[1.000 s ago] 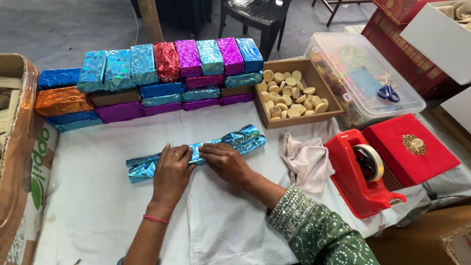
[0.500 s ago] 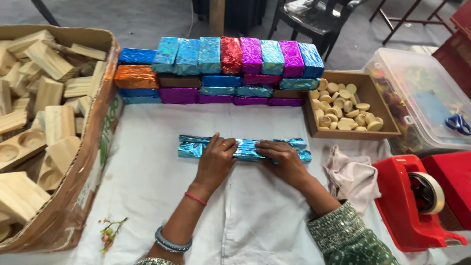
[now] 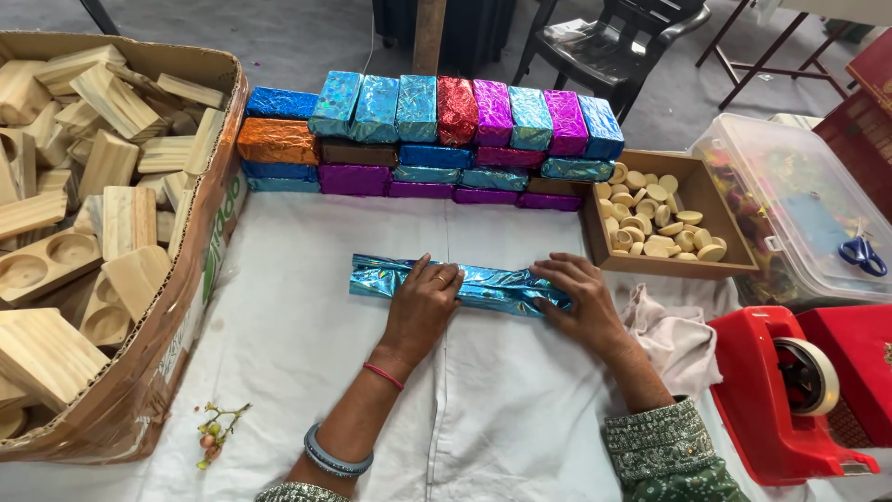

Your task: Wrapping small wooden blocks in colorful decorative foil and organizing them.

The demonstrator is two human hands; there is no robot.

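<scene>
— Where were the hands at that moment?

— Both were down flat on the long blue foil-wrapped bar (image 3: 460,286), which lay crosswise on the white cloth (image 3: 483,418) in the middle of the table. The left hand (image 3: 423,302) pressed on the bar's middle, fingers spread forward over the foil, palm down, wrist straight back toward the body. The right hand (image 3: 578,299) covered the bar's right end, fingers curled over the crinkled foil — pressing it rather than lifting it.

— And the packages around it?

— Behind the bar stood a stack of foil-wrapped blocks (image 3: 437,139): a top row on edge in turquoise, red, purple and blue, with flatter ones below in orange, brown, blue and violet. To the right of the stack sat a shallow cardboard tray (image 3: 714,223) of pale round discs (image 3: 655,216). Far left, a big cardboard box (image 3: 186,307) held bare wooden blocks (image 3: 102,167), some with round hollows. At the right edge was a clear plastic tub (image 3: 790,214) with blue-handled scissors (image 3: 864,253) on it, and nearer the person a red tape dispenser (image 3: 780,395). A crumpled cloth (image 3: 674,335) lay just beside the right wrist.
</scene>
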